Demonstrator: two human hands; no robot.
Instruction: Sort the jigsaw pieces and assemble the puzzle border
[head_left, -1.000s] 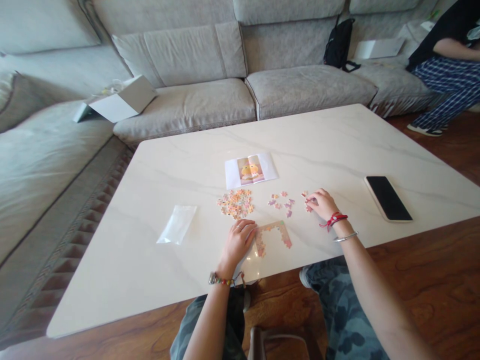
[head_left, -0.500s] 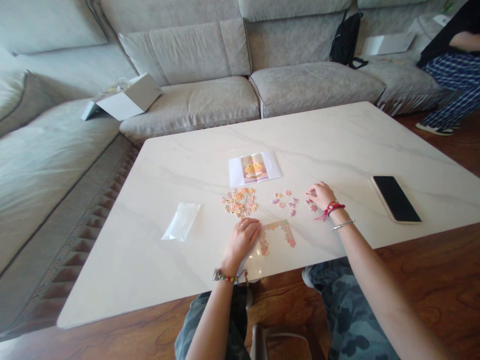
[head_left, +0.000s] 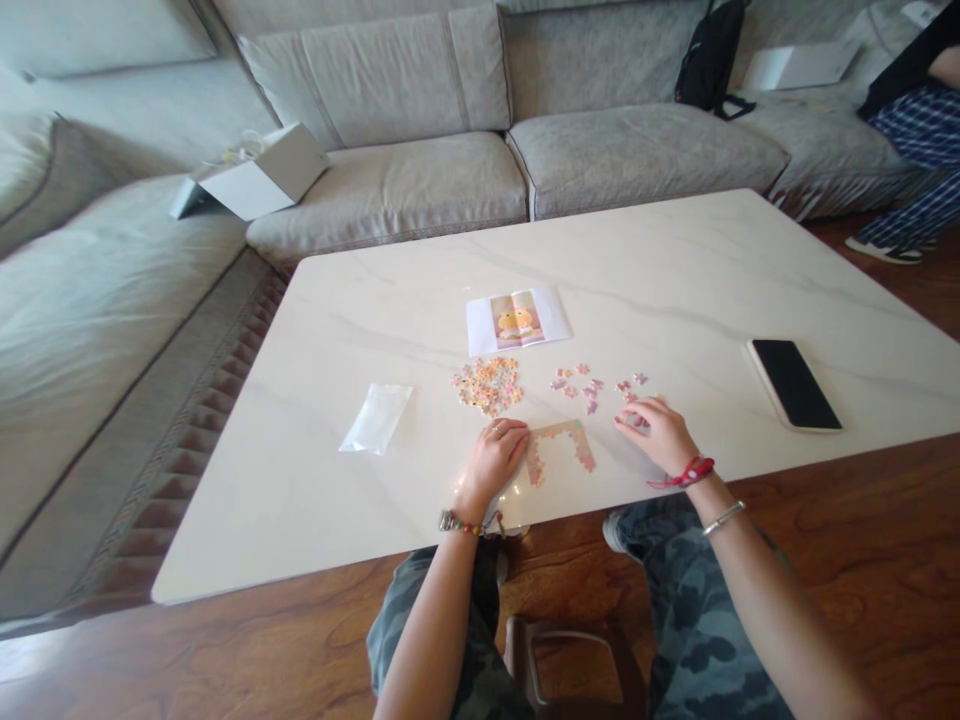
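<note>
A partly assembled jigsaw puzzle (head_left: 561, 430), a U-shaped border of pinkish pieces with its gap toward me, lies near the table's front edge. My left hand (head_left: 495, 458) rests flat by its left side, fingertips at its upper left corner; the fingers are loosely bent and hold nothing. To the right of the border, just above the tabletop, my right hand (head_left: 658, 435) has its thumb and fingers closed around a small pinkish puzzle piece (head_left: 639, 422), mostly hidden. Beyond it are a few loose pieces (head_left: 624, 386), and a scattered group of pink and purple pieces (head_left: 591, 390) lies further left.
A heap of mixed pieces (head_left: 487, 385) lies behind my left hand, with a folded picture sheet (head_left: 517, 320) beyond it. A clear plastic bag (head_left: 377, 418) is at left, a phone (head_left: 795, 385) at right. A grey sofa (head_left: 420, 185) borders the table; a person (head_left: 919, 130) is at far right.
My right hand has drawn back toward me from the loose pieces on the right, uncovering one of them. My left hand stays beside the puzzle border. The whole view has shifted slightly.
</note>
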